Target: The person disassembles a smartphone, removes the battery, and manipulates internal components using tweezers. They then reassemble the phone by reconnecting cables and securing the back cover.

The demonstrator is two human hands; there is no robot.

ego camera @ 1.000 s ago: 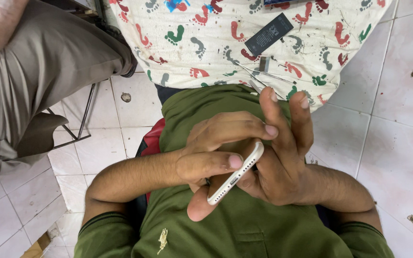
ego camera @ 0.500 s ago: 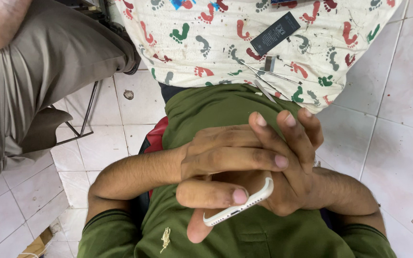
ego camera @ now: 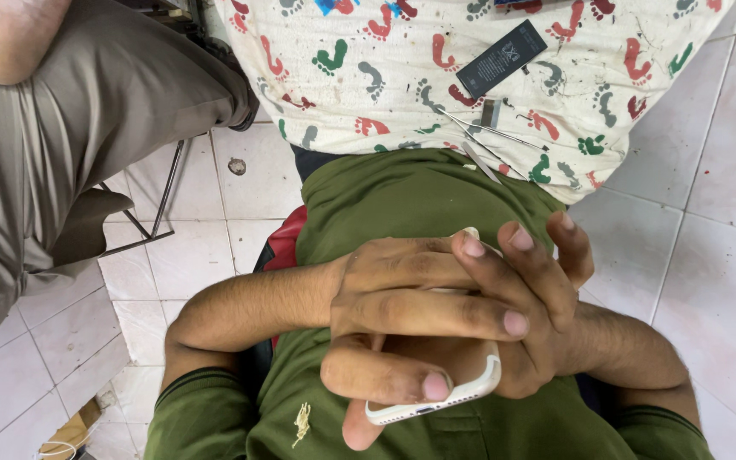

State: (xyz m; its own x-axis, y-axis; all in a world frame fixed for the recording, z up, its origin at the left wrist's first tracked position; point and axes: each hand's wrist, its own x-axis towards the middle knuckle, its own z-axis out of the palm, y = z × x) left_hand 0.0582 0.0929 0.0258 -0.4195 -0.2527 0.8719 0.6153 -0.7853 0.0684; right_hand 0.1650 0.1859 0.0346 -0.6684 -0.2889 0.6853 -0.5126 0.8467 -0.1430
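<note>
- Your left hand (ego camera: 411,315) is wrapped over the white phone (ego camera: 436,400), fingers lying across its upper face and the thumb pressing on the near edge.
- Your right hand (ego camera: 530,307) cups the phone from the other side; its fingers overlap those of your left hand, so both hands clasp the phone together.
- The phone sits tilted, low in front of your green shirt (ego camera: 419,204); only its white lower edge and a corner show, the rest is hidden under your fingers.
- Beyond your hands, the bench carries a white cloth (ego camera: 385,51) printed with coloured footprints.
- On that cloth lies a flat black battery (ego camera: 502,58), well apart from the phone.
- Just nearer you, thin metal tweezers (ego camera: 487,136) rest at the cloth's edge.
- At the left, another person's leg in grey-brown trousers (ego camera: 53,145) stands over the white tiled floor (ego camera: 709,255).
</note>
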